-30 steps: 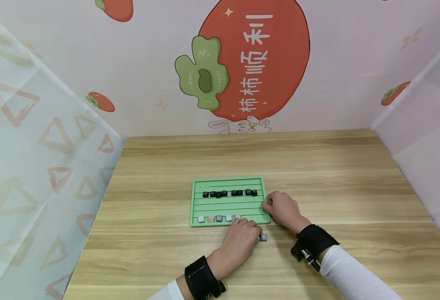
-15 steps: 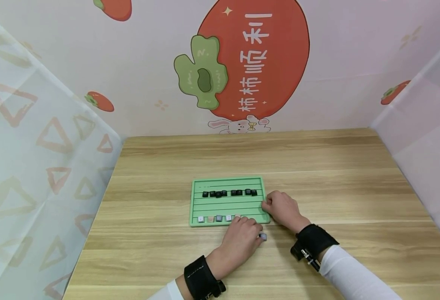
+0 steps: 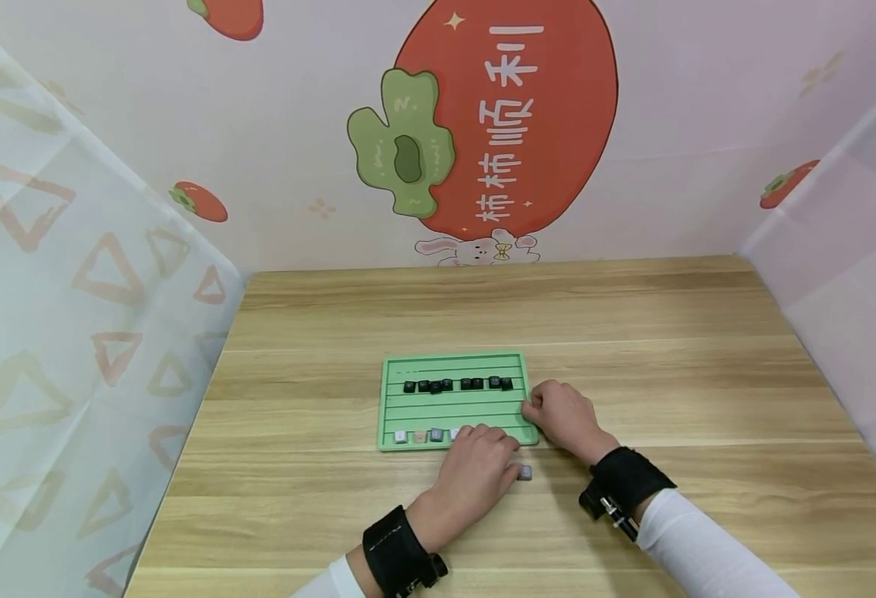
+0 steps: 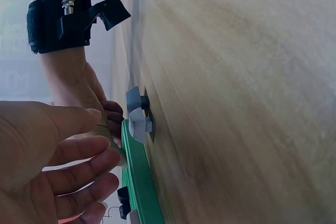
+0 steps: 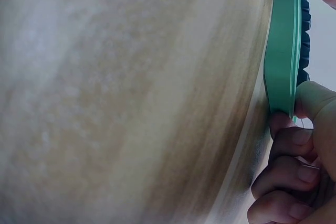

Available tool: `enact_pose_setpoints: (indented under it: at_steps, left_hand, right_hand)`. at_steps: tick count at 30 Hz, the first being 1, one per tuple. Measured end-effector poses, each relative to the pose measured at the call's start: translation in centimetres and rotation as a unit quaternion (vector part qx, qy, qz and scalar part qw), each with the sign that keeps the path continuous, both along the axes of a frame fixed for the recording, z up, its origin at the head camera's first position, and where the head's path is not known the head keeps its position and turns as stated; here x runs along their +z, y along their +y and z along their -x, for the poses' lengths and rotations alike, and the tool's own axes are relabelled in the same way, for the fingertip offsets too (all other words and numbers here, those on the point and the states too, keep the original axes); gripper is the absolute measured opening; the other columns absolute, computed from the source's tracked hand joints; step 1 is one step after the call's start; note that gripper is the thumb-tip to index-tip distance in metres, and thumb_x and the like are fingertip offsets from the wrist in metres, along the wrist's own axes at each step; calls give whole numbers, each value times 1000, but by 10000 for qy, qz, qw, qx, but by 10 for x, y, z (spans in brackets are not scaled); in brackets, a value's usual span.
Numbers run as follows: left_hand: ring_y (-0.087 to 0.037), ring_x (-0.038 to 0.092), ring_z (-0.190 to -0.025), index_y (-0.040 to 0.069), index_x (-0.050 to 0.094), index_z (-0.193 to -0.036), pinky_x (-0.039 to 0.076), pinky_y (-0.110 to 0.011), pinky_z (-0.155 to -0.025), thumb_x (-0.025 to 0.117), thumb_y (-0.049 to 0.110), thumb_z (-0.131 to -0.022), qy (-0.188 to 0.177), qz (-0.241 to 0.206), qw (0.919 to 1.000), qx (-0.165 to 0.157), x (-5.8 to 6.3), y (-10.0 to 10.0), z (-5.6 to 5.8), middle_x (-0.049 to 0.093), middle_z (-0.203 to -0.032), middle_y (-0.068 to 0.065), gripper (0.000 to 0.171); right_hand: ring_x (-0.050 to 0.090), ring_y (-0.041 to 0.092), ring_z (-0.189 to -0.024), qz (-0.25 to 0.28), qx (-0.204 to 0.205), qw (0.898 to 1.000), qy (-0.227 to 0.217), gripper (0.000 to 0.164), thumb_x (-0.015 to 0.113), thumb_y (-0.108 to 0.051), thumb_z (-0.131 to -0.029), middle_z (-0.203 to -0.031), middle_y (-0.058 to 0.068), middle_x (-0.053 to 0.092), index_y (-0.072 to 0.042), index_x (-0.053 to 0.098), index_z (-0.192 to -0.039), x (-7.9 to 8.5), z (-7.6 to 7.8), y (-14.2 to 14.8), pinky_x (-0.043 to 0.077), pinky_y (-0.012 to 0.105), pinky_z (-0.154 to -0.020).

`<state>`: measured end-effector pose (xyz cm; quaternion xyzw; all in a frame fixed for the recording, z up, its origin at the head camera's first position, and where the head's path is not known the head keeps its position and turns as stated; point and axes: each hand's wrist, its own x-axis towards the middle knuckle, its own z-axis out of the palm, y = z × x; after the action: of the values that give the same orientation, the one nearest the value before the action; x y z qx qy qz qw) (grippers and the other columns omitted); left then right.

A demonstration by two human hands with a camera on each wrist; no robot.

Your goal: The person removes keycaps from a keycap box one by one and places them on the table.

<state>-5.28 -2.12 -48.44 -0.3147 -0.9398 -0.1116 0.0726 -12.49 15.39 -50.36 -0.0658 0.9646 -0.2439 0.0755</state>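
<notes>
A green grooved tray (image 3: 381, 415) lies on the wooden table. Its right edge is pinched between the thumb and index finger of my right hand (image 3: 568, 419), the other fingers curled beside it. My left hand (image 3: 475, 469) hovers over the tray's front edge, covering the right part of the front row of keycaps. In the left wrist view its fingers (image 4: 86, 169) are loosely bent, with nothing seen between them and the thumb. A grey keycap (image 4: 134, 99) and a whitish keycap (image 4: 137, 124) lie by the tray's edge, close to the left thumb.
Black keycaps (image 3: 471, 384) form an uneven row across the tray. Along its front groove sit a white keycap (image 3: 400, 437), a pinkish keycap (image 3: 419, 436) and a grey keycap (image 3: 436, 435). Printed cloth walls (image 3: 296, 149) stand behind and at both sides.
My left hand has shifted slightly forward and left, now hiding the pinkish keycap at the right of the front row. My right hand keeps its grip on the tray.
</notes>
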Motion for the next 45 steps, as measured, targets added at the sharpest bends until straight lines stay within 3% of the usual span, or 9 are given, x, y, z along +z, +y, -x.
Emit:
enact_pose_setpoints:
  at_steps: [8, 28, 39, 45]
  left_hand:
    - [-11, 58, -80, 20, 71, -93, 42, -28, -68, 64, 35, -84, 142, -104, 9998, 60, -1, -3, 3, 66, -87, 7, 19]
    - [-15, 59, -91, 17, 71, -98, 44, -32, -74, 64, 36, -85, -2, -95, 9994, 321, 3, -10, 8, 67, -97, 4, 24]
    - [-16, 59, -90, 17, 71, -99, 44, -31, -71, 66, 37, -83, 213, -13, 9986, 482, 3, -18, 15, 67, -98, 3, 26]
    - [-17, 59, -94, 17, 71, -101, 44, -32, -74, 67, 37, -82, 102, -23, 9984, 550, 4, -21, 18, 67, -100, 2, 28]
  right_hand:
    - [34, 12, -47, 3, -14, 10000, 31, 37, 60, -24, -80, -49, -7, 30, -15, 38, -51, 0, 1, 0, 24, 28, -44]
    - [35, 12, -47, -44, -27, 10000, -48, 37, 59, -27, -80, -49, -7, 31, -15, 39, -51, -2, 1, 0, 25, 28, -45]
    - [36, 12, -47, 1, -16, 10000, 15, 38, 60, -26, -81, -49, -7, 31, -16, 39, -51, -1, 0, 0, 25, 28, -44]
    - [35, 12, -46, 26, -9, 10000, -5, 38, 59, -27, -81, -49, -6, 30, -15, 39, -51, -1, 0, 0, 24, 28, -44]
